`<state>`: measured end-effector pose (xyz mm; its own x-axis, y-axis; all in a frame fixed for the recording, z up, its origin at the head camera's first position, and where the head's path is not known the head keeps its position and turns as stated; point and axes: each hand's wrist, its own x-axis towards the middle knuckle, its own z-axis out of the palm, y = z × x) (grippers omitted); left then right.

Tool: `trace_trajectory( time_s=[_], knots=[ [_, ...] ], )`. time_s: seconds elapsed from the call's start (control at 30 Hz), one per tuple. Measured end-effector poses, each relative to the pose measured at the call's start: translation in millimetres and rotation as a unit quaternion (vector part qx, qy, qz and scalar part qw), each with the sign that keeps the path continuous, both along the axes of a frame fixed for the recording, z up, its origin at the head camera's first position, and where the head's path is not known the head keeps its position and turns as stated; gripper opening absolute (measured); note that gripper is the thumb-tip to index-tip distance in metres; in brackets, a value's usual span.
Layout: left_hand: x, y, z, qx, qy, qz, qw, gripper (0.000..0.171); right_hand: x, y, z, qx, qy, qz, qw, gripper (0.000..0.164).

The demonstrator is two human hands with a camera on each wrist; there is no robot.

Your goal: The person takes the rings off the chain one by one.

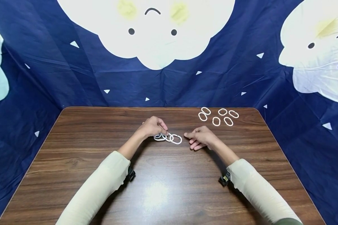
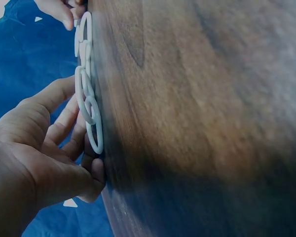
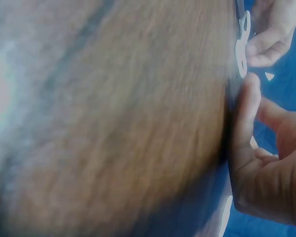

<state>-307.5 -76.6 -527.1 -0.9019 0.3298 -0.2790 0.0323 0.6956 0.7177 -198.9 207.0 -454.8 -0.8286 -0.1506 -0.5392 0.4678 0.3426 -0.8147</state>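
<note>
A short chain of white oval plastic links [image 1: 176,139] lies on the brown wooden table. My left hand [image 1: 154,126] is over its left part, the thumb tip touching or almost touching a middle link; no finger is seen clearly pinching it. In the left wrist view, the linked ovals [image 2: 94,126] appear nearly edge-on in front of loosely bent fingers. Just past the chain's right end is my right hand [image 1: 201,137], with nothing held and its other fingers loosely bent. In the right wrist view, its fingertip is close to the end link [image 3: 240,59].
Several loose white oval links [image 1: 216,121] lie near the table's back right, two of them touching or overlapping. The wooden table [image 1: 73,156] ends at a dark blue curtain [image 1: 81,78] printed with clouds and triangles. Light glares off the table's front middle.
</note>
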Motion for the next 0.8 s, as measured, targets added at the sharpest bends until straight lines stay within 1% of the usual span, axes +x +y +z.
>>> trace_trajectory(
  time_s=[0.1, 0.27, 0.37, 0.47, 0.53, 0.67, 0.8],
  knots=[
    [-2.9, -1, -2.9, -0.008, -0.004, 0.000, 1.0000, 0.026, 1.5, -5, 1.9, 0.014, -0.003, 0.025, 1.000, 0.033],
    [0.7, 0, 3.6, -0.021, -0.002, 0.003, 0.9998, 0.028, 4.1, -16, 6.0, 0.048, 0.007, 0.054, 0.997, 0.039],
    [4.0, 1, 7.3, -0.030, 0.000, 0.006, 0.9995, 0.026, 3.9, -24, 8.6, 0.085, 0.012, 0.064, 0.994, 0.039],
    [4.6, 1, 7.4, -0.039, -0.002, 0.002, 0.9993, 0.024, 3.1, -30, 10.9, 0.113, 0.010, 0.073, 0.991, 0.035],
    [3.8, 1, 5.8, -0.042, 0.000, -0.005, 0.9991, 0.023, 3.1, -31, 11.9, 0.120, 0.011, 0.078, 0.990, 0.030],
    [1.9, -1, 3.0, -0.039, 0.004, -0.018, 0.9991, 0.022, 3.6, -32, 13.1, 0.114, 0.013, 0.083, 0.990, 0.022],
    [2.2, -2, 1.5, -0.020, 0.008, -0.032, 0.9992, 0.019, 3.9, -33, 12.1, 0.109, 0.012, 0.076, 0.991, 0.018]
  ],
)
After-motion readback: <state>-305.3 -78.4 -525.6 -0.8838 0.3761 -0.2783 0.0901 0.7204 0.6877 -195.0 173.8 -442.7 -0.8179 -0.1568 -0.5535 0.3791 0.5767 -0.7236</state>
